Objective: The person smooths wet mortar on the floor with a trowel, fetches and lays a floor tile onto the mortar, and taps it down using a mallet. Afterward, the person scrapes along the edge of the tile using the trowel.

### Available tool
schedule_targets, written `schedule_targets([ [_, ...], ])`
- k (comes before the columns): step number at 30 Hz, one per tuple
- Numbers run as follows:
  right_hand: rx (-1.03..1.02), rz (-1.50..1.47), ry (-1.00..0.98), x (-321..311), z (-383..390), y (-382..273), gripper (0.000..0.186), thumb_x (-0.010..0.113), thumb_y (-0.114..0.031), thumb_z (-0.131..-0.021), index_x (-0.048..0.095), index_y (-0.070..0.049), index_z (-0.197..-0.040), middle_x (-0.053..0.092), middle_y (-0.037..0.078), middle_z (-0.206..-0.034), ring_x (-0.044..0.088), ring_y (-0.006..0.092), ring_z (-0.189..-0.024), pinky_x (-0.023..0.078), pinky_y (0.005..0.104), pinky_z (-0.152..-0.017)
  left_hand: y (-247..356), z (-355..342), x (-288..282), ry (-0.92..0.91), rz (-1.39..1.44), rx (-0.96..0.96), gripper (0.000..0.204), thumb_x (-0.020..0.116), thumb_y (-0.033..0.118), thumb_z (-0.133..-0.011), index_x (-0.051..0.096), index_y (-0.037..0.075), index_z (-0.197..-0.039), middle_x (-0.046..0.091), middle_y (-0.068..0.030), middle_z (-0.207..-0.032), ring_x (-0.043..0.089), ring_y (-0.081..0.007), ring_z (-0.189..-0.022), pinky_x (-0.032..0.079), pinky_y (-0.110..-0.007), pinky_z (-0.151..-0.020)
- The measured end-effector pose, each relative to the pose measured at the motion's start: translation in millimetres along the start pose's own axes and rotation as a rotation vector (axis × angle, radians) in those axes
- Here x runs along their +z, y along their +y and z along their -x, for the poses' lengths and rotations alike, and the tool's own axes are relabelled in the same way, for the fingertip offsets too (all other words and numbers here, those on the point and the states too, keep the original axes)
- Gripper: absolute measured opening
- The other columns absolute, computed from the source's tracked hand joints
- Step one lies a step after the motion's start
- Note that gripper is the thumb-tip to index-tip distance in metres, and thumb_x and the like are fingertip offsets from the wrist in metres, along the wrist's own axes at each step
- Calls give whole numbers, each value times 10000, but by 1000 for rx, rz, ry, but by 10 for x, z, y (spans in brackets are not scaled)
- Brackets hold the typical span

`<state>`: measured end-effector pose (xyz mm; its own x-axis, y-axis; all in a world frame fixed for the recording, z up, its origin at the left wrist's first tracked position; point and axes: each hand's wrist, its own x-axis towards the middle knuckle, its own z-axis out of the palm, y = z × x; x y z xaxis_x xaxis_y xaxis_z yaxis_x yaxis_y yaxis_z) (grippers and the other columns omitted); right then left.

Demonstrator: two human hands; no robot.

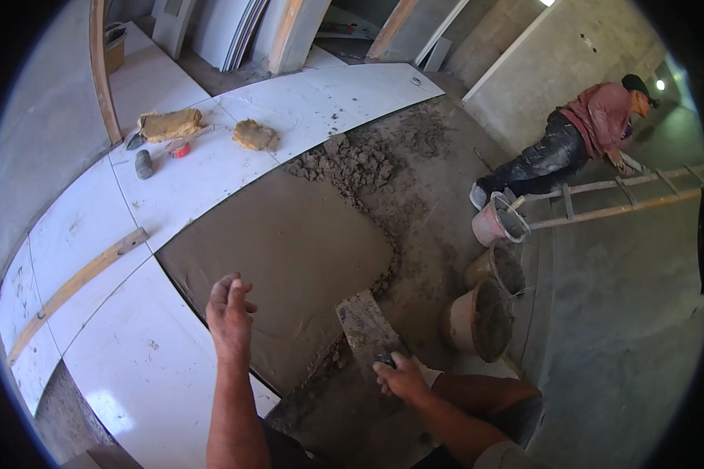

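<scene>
On the left, a wooden bar lies across the white tiles. My left hand hangs by the left edge of the mortar bed, fingers loosely curled, with nothing in them that I can see. The bed lies smooth right of the tiles, with crumbly clumps along its far edge. At its near right edge is the trowel, its handle gripped by my right hand. To do this well, I'd judge, I should hold the blade nearly flat and bring the ragged edge level using light strokes. Further right stand buckets. My fingers hide most of the handle; I can't tell whether the blade touches mortar.
</scene>
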<state>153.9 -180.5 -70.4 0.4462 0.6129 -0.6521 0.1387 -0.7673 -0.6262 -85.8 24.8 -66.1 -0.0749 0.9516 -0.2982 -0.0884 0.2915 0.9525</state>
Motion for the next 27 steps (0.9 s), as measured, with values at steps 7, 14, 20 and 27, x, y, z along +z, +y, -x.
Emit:
schedule_targets([
  [7,-67,143,109,-528,41,-322,315,624,-292,-881,519,-2,-946,604,92,-723,581,159,-556,478,317,-516,-205,53,355,-241,-361,97,405,517,333,-906,630,5,-1115,676,-120,-919,637,-178,-785,491,-315,-682],
  [14,-389,782,360,-1290,94,-391,407,636,-368,-835,524,-1,-972,617,286,-868,594,478,-884,471,500,-756,-121,284,641,-486,-687,141,386,543,392,-895,668,91,-1102,666,-198,-1018,617,-365,-1014,469,-418,-900],
  [20,-227,928,435,-1869,247,-315,384,638,-343,-823,517,-2,-954,613,289,-856,594,470,-883,465,497,-753,-147,608,1068,-668,-804,188,404,497,416,-914,623,121,-1160,653,-204,-1054,608,-377,-1024,469,-459,-905],
  [27,-125,990,388,-2036,243,359,383,662,-310,-817,521,18,-956,617,276,-872,605,462,-883,464,497,-754,-246,918,1531,-959,-720,298,460,483,426,-920,573,86,-1217,634,-219,-1099,598,-379,-1041,458,-463,-918],
])
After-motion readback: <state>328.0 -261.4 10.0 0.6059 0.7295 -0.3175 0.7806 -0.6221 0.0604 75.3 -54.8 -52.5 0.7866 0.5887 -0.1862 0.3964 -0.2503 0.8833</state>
